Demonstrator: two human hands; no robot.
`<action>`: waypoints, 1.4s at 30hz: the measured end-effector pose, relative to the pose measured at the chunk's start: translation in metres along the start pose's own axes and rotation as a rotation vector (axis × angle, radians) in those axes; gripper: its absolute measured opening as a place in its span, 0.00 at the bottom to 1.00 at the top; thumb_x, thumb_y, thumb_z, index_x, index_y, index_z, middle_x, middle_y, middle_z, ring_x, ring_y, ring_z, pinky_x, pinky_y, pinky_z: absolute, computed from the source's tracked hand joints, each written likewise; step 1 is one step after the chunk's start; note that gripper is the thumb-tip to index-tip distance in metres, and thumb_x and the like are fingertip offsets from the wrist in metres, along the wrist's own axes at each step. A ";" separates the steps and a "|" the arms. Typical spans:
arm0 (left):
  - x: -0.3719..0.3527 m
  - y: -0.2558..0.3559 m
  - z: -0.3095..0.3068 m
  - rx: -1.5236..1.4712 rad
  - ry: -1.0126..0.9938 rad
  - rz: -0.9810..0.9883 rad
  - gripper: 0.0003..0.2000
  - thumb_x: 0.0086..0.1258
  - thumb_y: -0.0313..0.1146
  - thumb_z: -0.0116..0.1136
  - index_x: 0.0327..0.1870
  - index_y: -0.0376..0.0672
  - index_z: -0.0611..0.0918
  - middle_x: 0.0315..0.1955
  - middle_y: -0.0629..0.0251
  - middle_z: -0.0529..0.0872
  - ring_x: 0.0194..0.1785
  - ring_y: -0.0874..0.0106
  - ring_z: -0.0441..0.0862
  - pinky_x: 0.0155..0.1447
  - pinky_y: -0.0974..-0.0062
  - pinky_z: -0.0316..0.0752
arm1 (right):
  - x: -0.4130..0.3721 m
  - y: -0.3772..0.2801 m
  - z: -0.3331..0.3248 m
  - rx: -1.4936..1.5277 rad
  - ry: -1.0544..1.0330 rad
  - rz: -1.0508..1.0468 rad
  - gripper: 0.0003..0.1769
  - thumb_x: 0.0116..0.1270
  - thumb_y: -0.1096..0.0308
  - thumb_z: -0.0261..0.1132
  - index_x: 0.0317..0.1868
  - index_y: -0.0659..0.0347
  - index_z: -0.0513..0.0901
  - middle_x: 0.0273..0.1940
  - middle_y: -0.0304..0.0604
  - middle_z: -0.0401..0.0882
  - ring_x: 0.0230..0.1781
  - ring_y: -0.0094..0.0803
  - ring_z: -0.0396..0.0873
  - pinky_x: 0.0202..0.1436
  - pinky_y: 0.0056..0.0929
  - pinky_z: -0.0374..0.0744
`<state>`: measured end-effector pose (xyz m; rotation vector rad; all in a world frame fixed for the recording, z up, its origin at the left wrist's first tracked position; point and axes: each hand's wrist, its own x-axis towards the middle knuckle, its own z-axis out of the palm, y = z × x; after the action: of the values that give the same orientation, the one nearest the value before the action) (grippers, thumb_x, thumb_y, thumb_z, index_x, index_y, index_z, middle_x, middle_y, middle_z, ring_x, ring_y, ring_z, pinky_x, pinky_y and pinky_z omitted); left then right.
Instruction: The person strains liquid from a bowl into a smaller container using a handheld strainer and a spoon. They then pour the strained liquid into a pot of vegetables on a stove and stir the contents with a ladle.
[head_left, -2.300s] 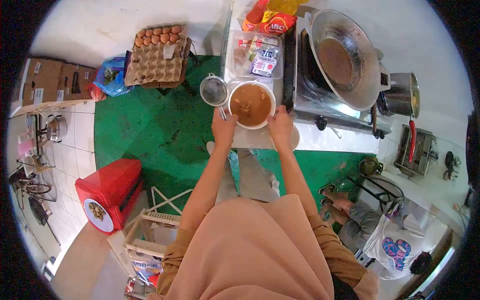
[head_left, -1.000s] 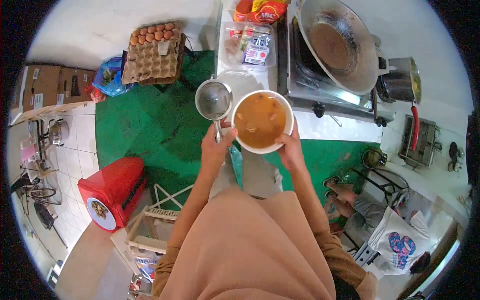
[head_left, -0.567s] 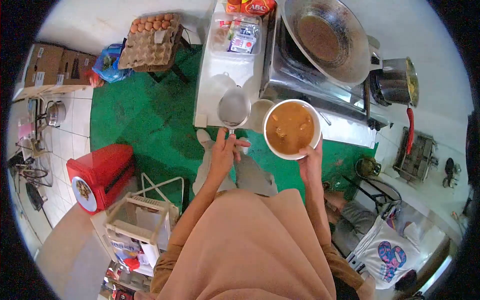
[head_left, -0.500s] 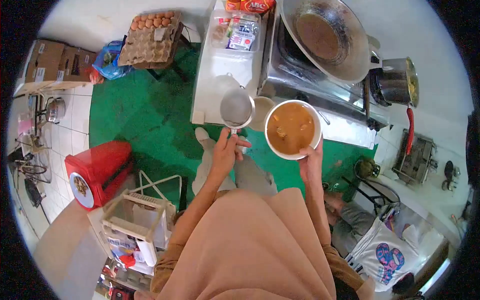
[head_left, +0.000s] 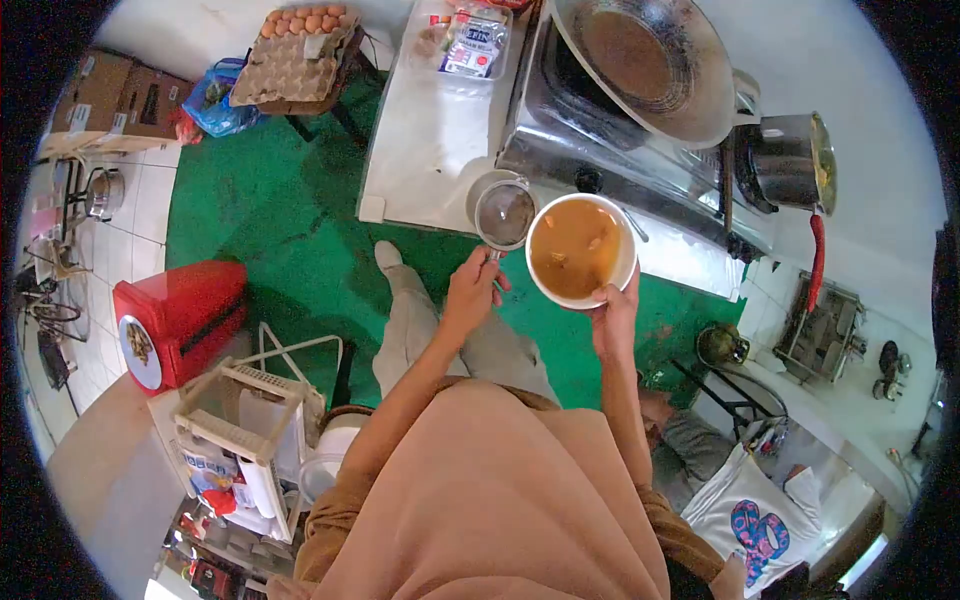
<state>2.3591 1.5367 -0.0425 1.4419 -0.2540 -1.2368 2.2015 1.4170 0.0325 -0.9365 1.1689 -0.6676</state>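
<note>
My left hand is closed on the handle of a round mesh strainer, just left of the bowl. Beneath the strainer, partly hidden by it, a pale cup stands at the counter's front edge. A white bowl of orange-brown soup with a few pieces in it is held by its right side in my right hand, thumb at the rim. The strainer's rim is close to the bowl's left rim.
Behind the bowl is a steel stove with a large wok; a pot stands right of it. A plastic tray lies on the counter. At lower right, another person's printed shirt shows.
The strainer has moved right, nearer the bowl, and now partly overlaps the cup. The view has shifted, and the counter and stove appear slightly further left and up.
</note>
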 end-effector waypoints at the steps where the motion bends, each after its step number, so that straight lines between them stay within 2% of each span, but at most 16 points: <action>1: 0.001 -0.001 0.001 0.012 0.000 0.037 0.09 0.73 0.31 0.41 0.45 0.39 0.74 0.22 0.62 0.81 0.16 0.77 0.73 0.22 0.78 0.69 | 0.001 0.001 -0.001 -0.004 -0.003 0.003 0.46 0.46 0.80 0.50 0.71 0.53 0.51 0.61 0.50 0.64 0.56 0.48 0.73 0.36 0.48 0.87; 5: 0.002 -0.001 0.001 0.025 0.010 0.023 0.09 0.73 0.31 0.41 0.46 0.39 0.74 0.21 0.63 0.81 0.16 0.77 0.74 0.21 0.77 0.69 | 0.006 0.007 -0.001 -0.034 -0.004 -0.008 0.46 0.46 0.79 0.50 0.71 0.52 0.51 0.62 0.51 0.64 0.55 0.50 0.74 0.33 0.49 0.88; 7: 0.003 0.001 0.000 0.074 -0.008 -0.014 0.12 0.75 0.36 0.41 0.50 0.41 0.73 0.22 0.65 0.80 0.18 0.78 0.72 0.23 0.79 0.69 | 0.008 0.007 0.002 -0.048 0.001 -0.011 0.47 0.46 0.79 0.51 0.71 0.52 0.51 0.62 0.51 0.64 0.55 0.50 0.74 0.33 0.49 0.88; 13: 0.006 0.002 -0.001 0.090 0.008 0.036 0.09 0.73 0.32 0.41 0.47 0.40 0.73 0.21 0.63 0.82 0.18 0.76 0.75 0.23 0.76 0.71 | 0.011 0.002 0.012 -0.092 0.004 -0.012 0.47 0.46 0.79 0.50 0.71 0.51 0.50 0.62 0.52 0.62 0.55 0.52 0.74 0.33 0.50 0.88; 15: 0.007 0.001 -0.001 0.081 0.010 0.019 0.09 0.73 0.33 0.42 0.48 0.40 0.72 0.21 0.63 0.82 0.18 0.75 0.76 0.24 0.76 0.71 | 0.008 -0.006 0.020 -0.082 0.063 0.057 0.48 0.41 0.80 0.52 0.71 0.50 0.56 0.63 0.47 0.64 0.59 0.45 0.71 0.43 0.40 0.86; 19: 0.009 0.002 -0.002 0.082 0.012 -0.008 0.10 0.73 0.33 0.42 0.48 0.40 0.73 0.21 0.62 0.82 0.19 0.73 0.77 0.25 0.74 0.72 | 0.011 -0.005 0.022 -0.094 0.044 0.029 0.49 0.41 0.81 0.52 0.71 0.50 0.56 0.63 0.48 0.64 0.58 0.45 0.72 0.44 0.39 0.86; 21: 0.010 0.001 -0.002 0.070 0.017 0.004 0.10 0.73 0.33 0.42 0.48 0.40 0.73 0.21 0.62 0.82 0.19 0.73 0.77 0.25 0.74 0.72 | 0.018 0.000 0.018 -0.179 0.000 -0.062 0.47 0.46 0.79 0.50 0.72 0.50 0.51 0.63 0.52 0.61 0.55 0.53 0.73 0.33 0.49 0.88; 25: 0.011 0.001 -0.003 0.128 0.024 0.026 0.11 0.73 0.33 0.42 0.50 0.41 0.73 0.21 0.62 0.82 0.18 0.73 0.77 0.25 0.73 0.72 | 0.015 -0.006 0.025 -0.189 0.027 -0.038 0.47 0.46 0.79 0.50 0.72 0.50 0.51 0.62 0.51 0.62 0.55 0.53 0.73 0.33 0.50 0.88; 35: 0.012 0.000 0.000 0.062 0.026 -0.037 0.11 0.74 0.34 0.42 0.50 0.42 0.74 0.20 0.63 0.82 0.17 0.73 0.76 0.24 0.72 0.71 | 0.021 -0.012 0.031 -0.264 0.039 -0.054 0.47 0.45 0.79 0.50 0.72 0.49 0.52 0.61 0.51 0.64 0.55 0.53 0.74 0.36 0.51 0.87; 37: 0.013 0.000 -0.001 0.105 -0.007 -0.017 0.12 0.75 0.33 0.39 0.54 0.46 0.72 0.21 0.65 0.80 0.19 0.75 0.75 0.26 0.75 0.72 | 0.022 -0.012 0.031 -0.267 0.025 -0.067 0.47 0.45 0.79 0.50 0.71 0.49 0.53 0.61 0.51 0.64 0.55 0.53 0.74 0.36 0.51 0.87; 40: 0.014 -0.005 -0.002 0.090 -0.016 0.004 0.12 0.75 0.34 0.39 0.55 0.45 0.72 0.21 0.64 0.81 0.19 0.75 0.75 0.26 0.75 0.73 | 0.021 -0.017 0.038 -0.288 0.029 -0.075 0.47 0.45 0.79 0.50 0.71 0.50 0.53 0.61 0.51 0.64 0.55 0.53 0.73 0.36 0.51 0.87; 42: 0.014 -0.004 -0.003 0.092 -0.009 -0.004 0.12 0.75 0.34 0.40 0.55 0.44 0.72 0.21 0.64 0.81 0.19 0.75 0.75 0.26 0.74 0.73 | 0.020 -0.019 0.041 -0.240 0.057 -0.013 0.49 0.42 0.80 0.52 0.72 0.49 0.56 0.64 0.45 0.63 0.60 0.44 0.70 0.44 0.38 0.85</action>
<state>2.3648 1.5295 -0.0536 1.5160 -0.3180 -1.2486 2.2473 1.4020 0.0445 -1.1335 1.3146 -0.5755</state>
